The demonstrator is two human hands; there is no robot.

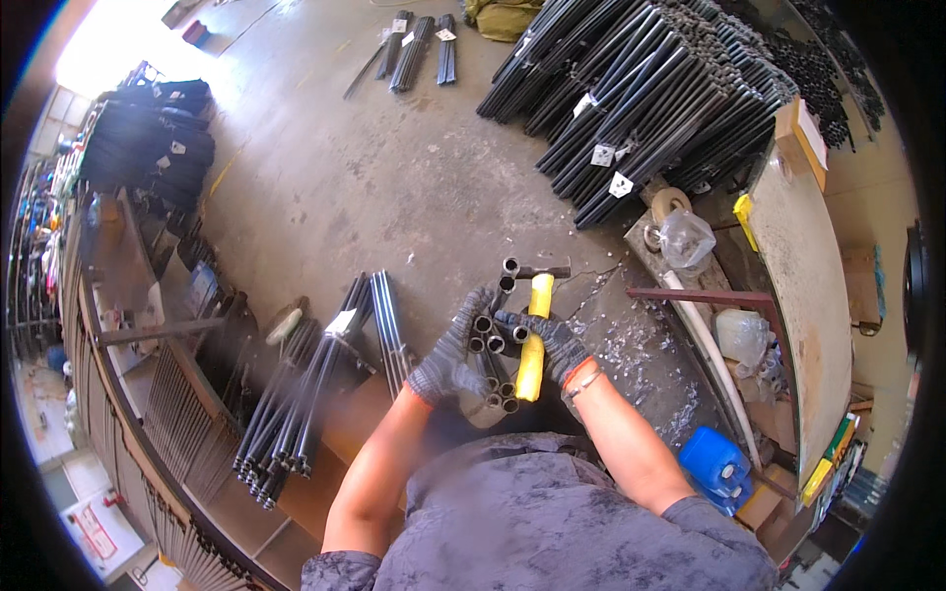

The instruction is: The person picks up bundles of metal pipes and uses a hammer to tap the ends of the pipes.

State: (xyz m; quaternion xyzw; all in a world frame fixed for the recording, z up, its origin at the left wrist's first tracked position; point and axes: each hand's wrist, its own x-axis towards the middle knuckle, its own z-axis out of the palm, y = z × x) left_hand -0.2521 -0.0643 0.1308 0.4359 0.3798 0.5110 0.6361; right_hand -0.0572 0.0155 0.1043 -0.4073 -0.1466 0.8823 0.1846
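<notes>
Both my hands wear grey knitted gloves, in front of my body. My left hand (445,353) has its fingers curled against the left side of an upright group of dark metal tubes (478,345), whose round open ends face up. In my right hand (554,345) is a hammer (529,369) with a thick yellow handle; fingers cross the handle's middle. The dark hammer head lies beyond the hand, close to one tube end. The right fingertips also reach the tubes, and the palm side of each hand is hidden.
Bundled tubes (305,399) lean at left beside a second bundle (387,320). A large tube stack (641,89) fills the far right. White scraps (645,364) litter the floor, near a blue jug (716,463) and a board (803,286). Small bundles (412,54) lie far ahead.
</notes>
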